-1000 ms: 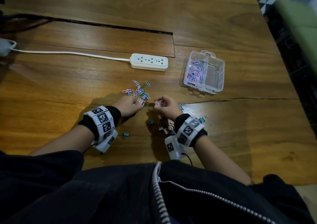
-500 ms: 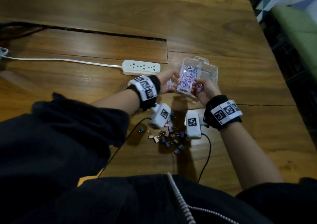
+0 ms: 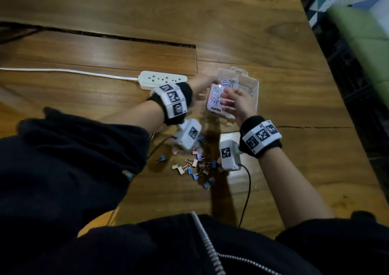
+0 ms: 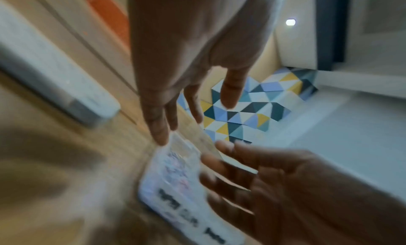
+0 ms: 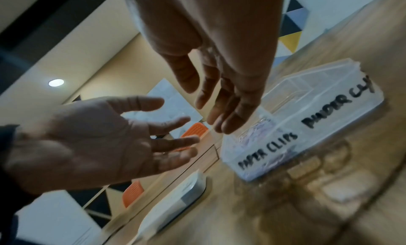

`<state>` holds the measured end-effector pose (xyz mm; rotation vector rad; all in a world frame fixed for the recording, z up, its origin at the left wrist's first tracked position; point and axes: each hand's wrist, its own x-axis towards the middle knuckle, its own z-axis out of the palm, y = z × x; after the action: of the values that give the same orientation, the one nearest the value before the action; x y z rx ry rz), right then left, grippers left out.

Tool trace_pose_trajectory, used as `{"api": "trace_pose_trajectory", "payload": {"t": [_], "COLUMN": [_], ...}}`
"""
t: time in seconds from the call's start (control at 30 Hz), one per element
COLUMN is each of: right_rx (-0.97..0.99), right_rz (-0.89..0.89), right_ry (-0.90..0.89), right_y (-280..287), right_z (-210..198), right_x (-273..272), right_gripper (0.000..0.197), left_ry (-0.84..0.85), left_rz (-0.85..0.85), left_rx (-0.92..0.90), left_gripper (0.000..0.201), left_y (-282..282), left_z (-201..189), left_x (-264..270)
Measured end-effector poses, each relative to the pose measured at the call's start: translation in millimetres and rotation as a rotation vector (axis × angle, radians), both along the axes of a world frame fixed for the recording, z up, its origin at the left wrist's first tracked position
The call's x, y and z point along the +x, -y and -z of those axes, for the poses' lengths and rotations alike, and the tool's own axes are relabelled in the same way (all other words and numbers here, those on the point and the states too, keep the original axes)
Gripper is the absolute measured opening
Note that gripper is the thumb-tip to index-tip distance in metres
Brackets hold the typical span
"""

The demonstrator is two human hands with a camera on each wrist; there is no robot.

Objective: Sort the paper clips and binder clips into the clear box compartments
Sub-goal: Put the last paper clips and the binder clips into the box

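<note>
Both hands went from the loose clips up to the clear plastic two-compartment box (image 3: 250,89) since a second ago; loose paper-clip pile gone from the wooden table (image 3: 273,43). Left hand (image 5: 92,141) just left of the box, fingers spread wide, palm bare, holding nothing. Right hand (image 3: 237,102) over the box's near left compartment, fingers straight and relaxed, nothing pinched. Box front wall handwritten "PAPER CLIPS" left, "BINDER CLIPS" right, last letters cut off. Coloured paper clips (image 3: 219,91) fill the left compartment; the right one looks clear. White power strip (image 3: 163,79) left of the box, behind the left wrist. Small blue, pink and tan binder clips (image 3: 194,167) scattered nearer the person than the box, partly hidden by the wrist cameras.
</note>
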<state>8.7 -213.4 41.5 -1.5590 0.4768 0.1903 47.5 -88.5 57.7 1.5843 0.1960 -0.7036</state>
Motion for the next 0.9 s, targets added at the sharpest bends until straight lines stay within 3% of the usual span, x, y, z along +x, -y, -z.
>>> {"api": "trace_pose_trajectory", "payload": {"t": [0.07,0.2,0.3,0.4,0.5,0.6,0.77,0.83,0.9], "right_rx": [-0.107,-0.271,-0.462,-0.719,-0.701,-0.761,-0.833,-0.817,-0.829], "right_rz": [-0.105,-0.453,-0.69,-0.77,-0.676,-0.684,-0.67,-0.633,-0.714], "right_ry": [0.003,-0.007,-0.044,-0.053,-0.054,-0.076,-0.051,-0.07,-0.131], "right_y": [-14.8,-61.7,-96.8,-121.6,-138.8,-148.0,-141.8,-132.8,-123.5], "right_z": [4.0,14.8,31.1,45.7,48.1,50.3,55.9,54.5,51.1], "right_x": [-16.7,-49.3,-59.0,-57.8,-51.4,-43.7,-44.5,-46.5,-50.2], "right_gripper": [0.02,0.023,0.01,0.042,0.058,0.048,0.021,0.007,0.002], "left_ry": [0.085,0.191,0.192,0.184,0.24,0.335,0.401,0.391,0.397], "left_rz": [0.106,0.279,0.442,0.43,0.381,0.392,0.322,0.304,0.312], "left_rx": [0.243,0.555,0.855,1.035,1.045,1.061,1.022,0.995,0.988], "left_gripper": [0.035,0.021,0.033,0.048,0.065,0.068,0.056,0.045,0.029], "left_y": [-33.7,-104.3,-141.9,-156.2,-153.8,-141.3,-126.8,-123.8,-122.4], "left_z": [9.2,31.8,52.1,62.9,73.1,78.1,77.7,75.2,72.2], "left_x": [-6.6,-36.4,-51.0,-62.5,-71.3,-78.7,-84.4,-83.7,-82.4]}}
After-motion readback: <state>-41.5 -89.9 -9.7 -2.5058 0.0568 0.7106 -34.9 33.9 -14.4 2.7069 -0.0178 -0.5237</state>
